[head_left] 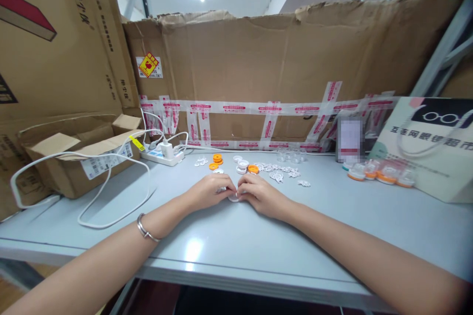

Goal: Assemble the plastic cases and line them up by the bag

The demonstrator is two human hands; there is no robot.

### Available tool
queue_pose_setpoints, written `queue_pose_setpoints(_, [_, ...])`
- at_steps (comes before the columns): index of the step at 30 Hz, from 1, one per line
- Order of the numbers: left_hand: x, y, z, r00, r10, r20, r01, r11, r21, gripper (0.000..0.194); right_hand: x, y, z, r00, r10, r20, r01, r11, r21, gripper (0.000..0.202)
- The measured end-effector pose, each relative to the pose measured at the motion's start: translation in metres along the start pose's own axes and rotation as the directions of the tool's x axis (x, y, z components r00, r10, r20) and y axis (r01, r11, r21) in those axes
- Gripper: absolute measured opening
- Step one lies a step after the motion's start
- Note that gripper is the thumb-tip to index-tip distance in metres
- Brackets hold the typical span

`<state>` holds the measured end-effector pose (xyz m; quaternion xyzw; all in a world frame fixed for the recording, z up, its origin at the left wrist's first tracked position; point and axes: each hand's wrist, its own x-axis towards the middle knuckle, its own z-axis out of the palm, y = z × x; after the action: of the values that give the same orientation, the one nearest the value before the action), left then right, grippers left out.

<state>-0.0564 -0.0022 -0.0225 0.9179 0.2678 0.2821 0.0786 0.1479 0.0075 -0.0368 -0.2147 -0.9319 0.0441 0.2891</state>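
My left hand (pixel 211 191) and my right hand (pixel 260 194) meet at the middle of the table, fingertips pinched on a small white round part (pixel 234 198). The fingers hide most of it. Just behind the hands lie white round parts (pixel 242 165) and an orange ring (pixel 253 169). Orange discs (pixel 218 158) are stacked behind my left hand, with small white pieces (pixel 201 161) to their left. A spread of small white toothed pieces (pixel 276 169) lies behind my right hand.
Clear round pieces (pixel 291 155) stand near the back. At the right are clear-and-orange capped items (pixel 387 173), a phone-like object (pixel 350 140) and a paper bag (pixel 424 157). A power strip (pixel 162 156), white cable (pixel 114 224) and open carton (pixel 74 172) occupy the left.
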Motion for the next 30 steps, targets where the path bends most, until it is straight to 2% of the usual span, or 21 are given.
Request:
queue_pose_setpoints(5, [-0.001, -0.002, 0.001, 0.999, -0.018, 0.027, 0.020, 0.997, -0.069, 0.014, 0.000, -0.001, -0.001, 1.000, 0.030, -0.010, -0.029, 0.999, 0.039, 0.010])
queue_pose_setpoints(10, [0.001, -0.003, 0.001, 0.988, -0.150, 0.033, 0.154, 0.961, -0.231, 0.012, 0.001, -0.005, -0.003, 0.999, 0.039, -0.006, -0.038, 0.991, 0.132, 0.010])
queue_pose_setpoints(16, [0.004, -0.004, 0.002, 0.965, -0.261, 0.042, 0.263, 0.934, -0.242, 0.010, 0.003, -0.007, -0.003, 0.999, 0.043, 0.012, -0.044, 0.986, 0.162, 0.009])
queue_pose_setpoints(25, [0.001, -0.012, 0.007, 0.946, -0.320, 0.052, 0.323, 0.921, -0.216, 0.012, 0.004, -0.007, -0.001, 0.998, 0.058, 0.006, -0.058, 0.986, 0.154, 0.008])
queue_pose_setpoints(30, [0.001, -0.010, 0.005, 0.945, -0.322, 0.050, 0.325, 0.924, -0.201, 0.013, 0.004, -0.008, -0.001, 0.998, 0.065, 0.009, -0.066, 0.987, 0.144, 0.008])
